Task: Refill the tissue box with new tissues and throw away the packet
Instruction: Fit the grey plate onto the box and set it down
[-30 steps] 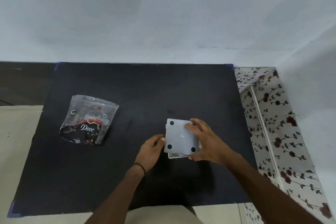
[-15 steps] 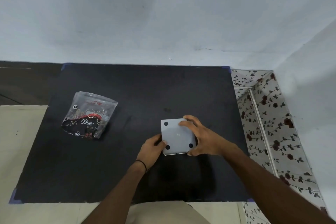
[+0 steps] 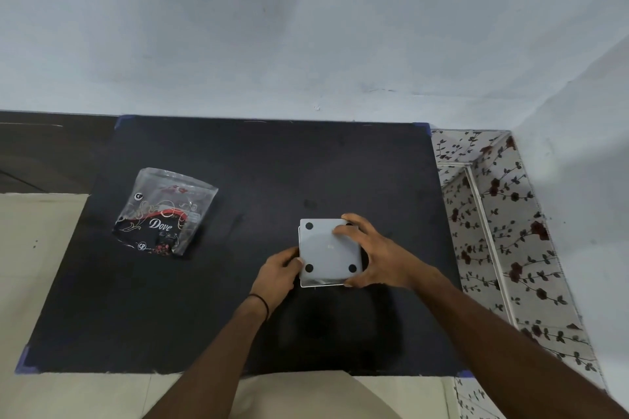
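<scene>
A square grey-white tissue box [image 3: 326,253] lies upside down on the black mat [image 3: 238,299], its flat base with black round feet facing up. My left hand [image 3: 277,274] grips its left edge with thumb and fingers. My right hand [image 3: 372,253] wraps its right side, fingers lying across the base and the thumb at the near right corner. A clear plastic packet [image 3: 165,213] printed "Dove" lies flat and crumpled at the mat's left, well apart from both hands. No tissues show.
The mat covers a table against a pale blue wall [image 3: 306,44]. A floral-patterned surface [image 3: 500,231] runs along the right side. Beige floor [image 3: 37,265] lies at the left and near edges.
The base panel now sits squarer on the box, and both hands have closed tighter around it. The view has shifted slightly; the packet has not moved.
</scene>
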